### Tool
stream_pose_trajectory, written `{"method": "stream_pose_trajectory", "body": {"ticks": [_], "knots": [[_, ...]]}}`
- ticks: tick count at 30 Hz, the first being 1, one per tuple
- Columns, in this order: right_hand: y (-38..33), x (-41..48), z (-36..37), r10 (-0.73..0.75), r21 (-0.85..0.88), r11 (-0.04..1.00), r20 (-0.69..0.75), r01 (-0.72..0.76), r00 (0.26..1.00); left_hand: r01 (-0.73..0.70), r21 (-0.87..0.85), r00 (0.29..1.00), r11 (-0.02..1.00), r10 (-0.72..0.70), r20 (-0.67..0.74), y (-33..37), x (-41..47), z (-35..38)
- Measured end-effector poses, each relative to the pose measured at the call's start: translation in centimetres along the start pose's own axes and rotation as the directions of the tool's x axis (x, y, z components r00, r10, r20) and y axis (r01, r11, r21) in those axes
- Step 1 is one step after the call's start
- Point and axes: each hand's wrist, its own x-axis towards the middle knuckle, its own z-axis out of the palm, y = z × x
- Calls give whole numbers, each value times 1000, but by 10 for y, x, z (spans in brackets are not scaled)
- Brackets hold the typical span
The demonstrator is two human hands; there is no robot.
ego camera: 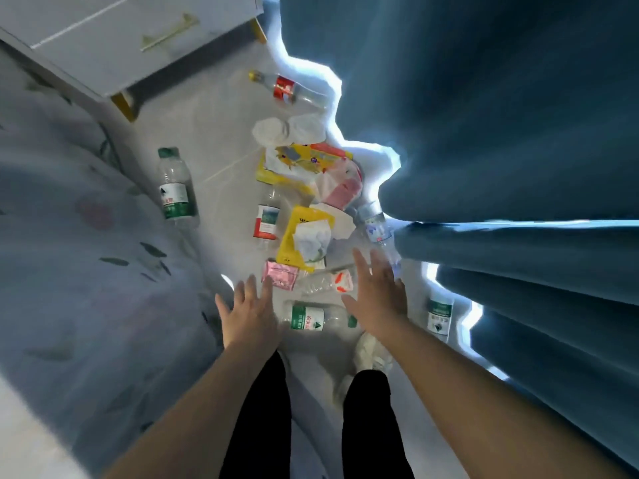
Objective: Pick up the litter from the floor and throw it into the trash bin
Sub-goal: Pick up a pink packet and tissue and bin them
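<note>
Litter lies along a narrow strip of grey floor (214,140). Just beyond my fingers lie a green-label bottle (313,318), a crushed clear bottle (323,283) and a pink packet (280,274). Farther off are a yellow pouch (304,236), a red-label bottle (267,219), a blue-label bottle (375,226), a yellow bag (297,160), white lids (288,131) and a red-label glass bottle (287,88). Another green-label bottle (174,188) lies by the bed. My left hand (249,311) and right hand (375,295) hover with fingers spread, holding nothing. No trash bin is in view.
A bed with a grey patterned cover (86,254) fills the left. Blue curtains (501,133) hang on the right, with a further green-label bottle (439,314) at their foot. A white nightstand (121,39) with gold legs stands at the far end. My legs and a white shoe (373,352) are below.
</note>
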Motion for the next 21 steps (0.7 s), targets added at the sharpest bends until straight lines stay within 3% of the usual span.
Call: {"method": "stream_pose_trajectory", "body": {"ticks": [4, 9, 14, 18, 21], "knots": [[-20, 101, 79, -25, -68, 997, -9, 24, 1000, -18, 26, 1000, 1000, 17, 23, -18, 114, 72], [-32, 173, 151, -76, -62, 995, -9, 75, 997, -107, 151, 994, 983, 105, 22, -26, 196, 142], [-39, 218, 182, -58, 103, 993, -58, 64, 997, -189, 154, 976, 970, 203, -80, -31, 231, 179], [-43, 248, 189, 14, 150, 989, -98, 1, 995, -218, 120, 938, 969, 242, -249, -32, 253, 205], [-40, 262, 191, 37, 156, 988, -157, -12, 987, -189, 158, 949, 969, 222, -223, -32, 265, 216]]}}
